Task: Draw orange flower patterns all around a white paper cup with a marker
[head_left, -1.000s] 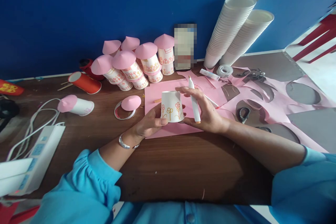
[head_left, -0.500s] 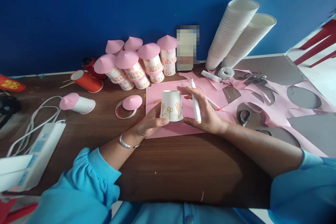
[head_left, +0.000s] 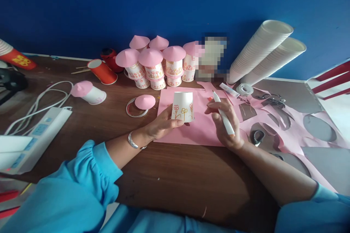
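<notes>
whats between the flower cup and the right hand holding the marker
In the head view, the gap between the paper cup and right hand shows only pink paper, lying on the tabletop below.

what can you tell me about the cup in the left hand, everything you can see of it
The cup is plain white and looks like paper, held upside down, its narrow end up and wider rim below. Along its lower side are line-drawn flowers: a yellow-brown one between two reddish ones, with stems and leaves. The left hand grips it from the side, thumb across the front near the rim. It appears before the pink sheet; whether they touch is unclear.
</notes>
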A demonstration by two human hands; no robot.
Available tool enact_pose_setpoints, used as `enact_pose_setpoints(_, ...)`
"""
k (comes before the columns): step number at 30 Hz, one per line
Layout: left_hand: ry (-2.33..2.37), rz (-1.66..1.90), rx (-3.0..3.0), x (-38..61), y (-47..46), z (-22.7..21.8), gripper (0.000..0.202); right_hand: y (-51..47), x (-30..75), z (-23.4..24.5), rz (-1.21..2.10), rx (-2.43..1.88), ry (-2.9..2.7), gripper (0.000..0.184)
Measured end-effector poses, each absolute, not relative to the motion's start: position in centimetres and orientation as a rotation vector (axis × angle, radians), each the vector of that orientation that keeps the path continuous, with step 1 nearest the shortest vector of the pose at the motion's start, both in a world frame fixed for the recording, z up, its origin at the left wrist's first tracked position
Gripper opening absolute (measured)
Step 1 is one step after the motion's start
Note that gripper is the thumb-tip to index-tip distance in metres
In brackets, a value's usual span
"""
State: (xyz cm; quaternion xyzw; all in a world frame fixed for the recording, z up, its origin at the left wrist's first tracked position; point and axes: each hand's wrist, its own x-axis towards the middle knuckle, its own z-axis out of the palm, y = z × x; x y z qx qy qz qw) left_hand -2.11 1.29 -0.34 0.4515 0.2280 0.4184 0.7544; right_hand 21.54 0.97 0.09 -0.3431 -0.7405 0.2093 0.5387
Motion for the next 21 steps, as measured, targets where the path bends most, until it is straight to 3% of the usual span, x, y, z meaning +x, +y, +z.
enact_pose_setpoints(3,0.51,0.921,0.947,-2.1,1.4,-0.3,0.043,0.2,21.7,1.6,0.432,-0.866,-1.786,0.036)
enact_pose_setpoints(8,0.519,0.887,0.939,-2.0,1.5,-0.2,0.039,-1.6,21.4,3.5,0.632,-0.683,-1.875,0.022)
enact_pose_setpoints(12,0.544,0.853,0.958,-2.2,1.5,0.1,0.043,-2.2,21.1,3.8,0.747,-0.658,-1.883,0.022)
enact_pose_setpoints(21,0.654,0.793,0.987,-2.0,1.3,1.1,0.056,-2.2,20.8,3.7,0.552,-0.636,-1.985,0.026)
